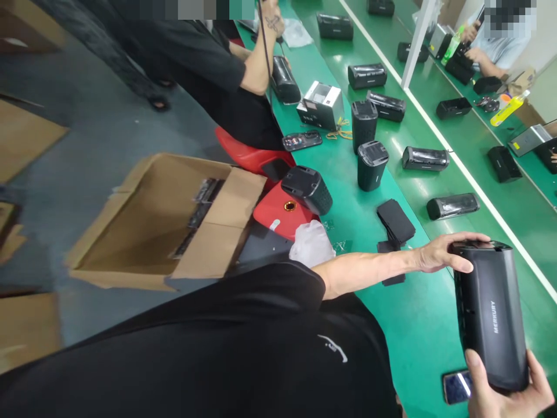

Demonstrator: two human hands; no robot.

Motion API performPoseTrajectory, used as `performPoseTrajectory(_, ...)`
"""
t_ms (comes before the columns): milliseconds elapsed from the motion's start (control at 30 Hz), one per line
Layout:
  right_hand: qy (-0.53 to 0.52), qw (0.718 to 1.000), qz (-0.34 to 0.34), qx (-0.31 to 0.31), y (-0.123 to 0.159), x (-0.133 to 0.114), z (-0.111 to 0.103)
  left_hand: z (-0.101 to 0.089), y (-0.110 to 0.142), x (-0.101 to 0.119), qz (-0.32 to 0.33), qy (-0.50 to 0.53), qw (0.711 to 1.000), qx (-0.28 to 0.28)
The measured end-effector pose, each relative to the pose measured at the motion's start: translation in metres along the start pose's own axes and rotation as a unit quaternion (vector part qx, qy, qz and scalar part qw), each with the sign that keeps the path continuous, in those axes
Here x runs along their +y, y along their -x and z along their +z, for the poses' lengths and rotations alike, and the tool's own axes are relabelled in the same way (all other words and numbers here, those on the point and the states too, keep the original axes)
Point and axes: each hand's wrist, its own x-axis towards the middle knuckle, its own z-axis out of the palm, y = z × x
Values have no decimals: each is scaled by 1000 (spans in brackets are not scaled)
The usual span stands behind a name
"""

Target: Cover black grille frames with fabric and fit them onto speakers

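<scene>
A black speaker (pixel 491 313) marked MERKURY is held between my two hands at the right, above the green table. My left hand (pixel 448 254) grips its upper end, fingers over the end face and thumb along the side. Around the lower end, the thumb and fingers of my right hand (pixel 505 389) close from both sides. A phone (pixel 456 387) lies on the table next to my right hand. Near my left forearm is a pile of flat black pieces (pixel 395 223), partly covered by the arm.
More black speakers (pixel 372 165) stand or lie along the green table (pixel 418 342) and the conveyor (pixel 404 75). One speaker (pixel 308 190) leans on a red stool (pixel 274 212). An open carton (pixel 143 203) sits on the floor. Co-workers sit further up and across.
</scene>
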Motion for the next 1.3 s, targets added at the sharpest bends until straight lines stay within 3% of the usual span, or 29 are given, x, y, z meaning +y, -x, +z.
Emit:
performPoseTrajectory(67,44,998,10,54,-5,-17,17,7,3,4,28,-63,998,11)
performPoseTrajectory(133,50,995,21,88,-7,-38,31,16,9,8,73,-198,977,-14)
performPoseTrajectory(200,-13,997,18,71,-7,-62,43,27,17,8,121,-373,916,-80)
performPoseTrajectory(267,-93,994,16,53,-8,-84,56,37,25,2,157,-525,823,-152)
performPoseTrajectory(367,-54,992,21,115,-19,-99,80,41,33,-14,179,-658,706,-191)
performPoseTrajectory(433,9,988,0,152,-28,-90,94,38,38,-24,188,-697,662,-202)
performPoseTrajectory(533,47,988,-27,145,-32,-62,104,31,45,-34,201,-715,629,-230)
performPoseTrajectory(633,50,988,-29,140,-24,-37,107,25,50,-32,168,-692,651,-263)
performPoseTrajectory(733,-23,991,26,130,-4,-26,106,5,48,-14,84,-605,748,-260)
performPoseTrajectory(767,-59,989,54,125,4,-24,106,-6,48,-6,43,-569,790,-224)
performPoseTrajectory(833,-130,980,102,113,20,-21,106,-34,49,7,-62,-489,865,-87)
performPoseTrajectory(867,-161,974,116,109,28,-19,108,-48,52,10,-132,-437,889,-39)
performPoseTrajectory(900,-187,969,124,106,35,-17,109,-61,57,10,-203,-378,903,-28)
performPoseTrajectory(967,-225,960,135,101,47,-10,114,-78,69,4,-281,-295,913,-22)
performPoseTrajectory(1033,-241,954,154,94,54,-1,118,-84,84,-8,-295,-269,917,8)
performPoseTrajectory(1133,-250,945,202,60,62,17,121,-79,100,-20,-294,-291,908,62)
performPoseTrajectory(1233,-202,948,245,35,69,31,122,-69,108,-18,-297,-338,892,43)
performPoseTrajectory(1300,-136,955,257,61,75,34,124,-65,112,-15,-279,-371,885,19)
